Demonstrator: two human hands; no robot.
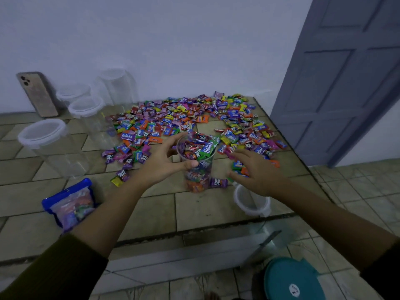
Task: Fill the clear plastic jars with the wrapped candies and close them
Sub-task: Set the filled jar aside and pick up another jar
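A clear plastic jar [197,169] stands upright at the middle of the tiled counter, heaped with wrapped candies above its rim. My left hand [161,160] is at its left side, thumb against the jar wall and fingers spread toward the rim. My right hand [255,169] hovers palm down to the jar's right, fingers spread over loose candies at the pile's near edge. A wide pile of wrapped candies [188,118] covers the counter behind the jar. A loose clear lid [252,202] lies below my right wrist.
Several empty lidded clear jars [49,146] stand at the left. A filled jar with a blue lid [71,204] lies on its side at the near left. A phone [37,94] leans on the wall. A grey door [346,72] is at the right, a teal bucket lid [292,280] below.
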